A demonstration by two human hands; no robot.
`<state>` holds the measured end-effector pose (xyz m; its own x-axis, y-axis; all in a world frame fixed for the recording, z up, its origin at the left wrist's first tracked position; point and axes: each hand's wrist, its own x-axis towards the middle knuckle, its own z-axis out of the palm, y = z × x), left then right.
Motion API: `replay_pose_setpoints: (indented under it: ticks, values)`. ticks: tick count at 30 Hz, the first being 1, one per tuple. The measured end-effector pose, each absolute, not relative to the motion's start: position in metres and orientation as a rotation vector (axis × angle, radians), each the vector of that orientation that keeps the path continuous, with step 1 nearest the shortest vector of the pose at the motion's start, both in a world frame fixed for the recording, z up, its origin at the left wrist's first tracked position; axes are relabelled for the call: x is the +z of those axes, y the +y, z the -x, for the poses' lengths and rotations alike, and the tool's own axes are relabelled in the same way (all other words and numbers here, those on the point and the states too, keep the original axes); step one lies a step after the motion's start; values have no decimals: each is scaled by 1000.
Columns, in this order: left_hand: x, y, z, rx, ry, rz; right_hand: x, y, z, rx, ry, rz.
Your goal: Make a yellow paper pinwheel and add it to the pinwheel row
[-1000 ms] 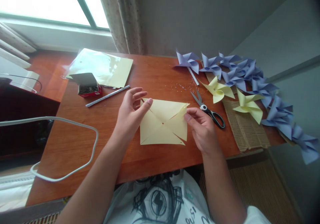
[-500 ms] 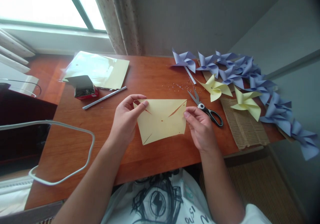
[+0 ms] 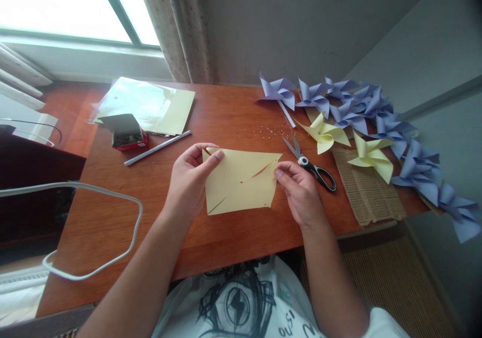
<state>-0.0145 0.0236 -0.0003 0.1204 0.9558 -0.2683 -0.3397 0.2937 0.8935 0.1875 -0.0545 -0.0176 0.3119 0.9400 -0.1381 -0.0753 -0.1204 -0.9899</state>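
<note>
Between my hands is a yellow paper sheet, slit inward from its corners, with small punched holes at its centre and near its right-hand corners. My left hand pinches the upper left corner, thumb on top. At the right edge, just under the upper right slit, my right hand grips the paper between thumb and fingers. Black-handled scissors lie partly spread just beyond my right hand.
Purple pinwheels and yellow pinwheels lie along the right, some over corrugated cardboard. Paper bits are scattered near the scissors. At left are a paper stick, a small red box, a yellow paper stack and a white cable.
The sheet has turned slightly, its lower edge shifting left, and the upper left slit no longer shows gaping. My right hand has moved slightly left; both hands keep their hold.
</note>
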Motion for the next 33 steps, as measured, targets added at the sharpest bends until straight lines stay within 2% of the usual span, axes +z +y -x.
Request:
replay_pose_setpoints:
  ticks: [2, 6, 8, 13, 16, 20, 26, 33]
  values:
    - [-1, 23, 15, 1106, 1049, -847, -17, -56, -194, 1010, -914, 1409]
    - [-3, 21, 15, 1082, 1133, -1059, -8, -54, -206, 616, -951, 1495]
    - [-3, 20, 13, 1050, 1101, -1127, 2, -51, -205, 527, -1073, 1545]
    - [-6, 17, 12, 936, 1025, -1397, 24, -36, -182, 615, -1605, 1501]
    - [-10, 18, 13, 902, 1035, -1538, 20, -26, -169, 682, -1725, 1462]
    - [-11, 19, 15, 950, 1054, -1627, 7, -22, -163, 746, -1661, 1451]
    - [0, 16, 16, 1281, 1289, -1861, -6, -28, -164, 845, -1381, 1475]
    - [-2, 11, 10, 1086, 1085, -1629, -10, -31, -163, 969, -1239, 1405]
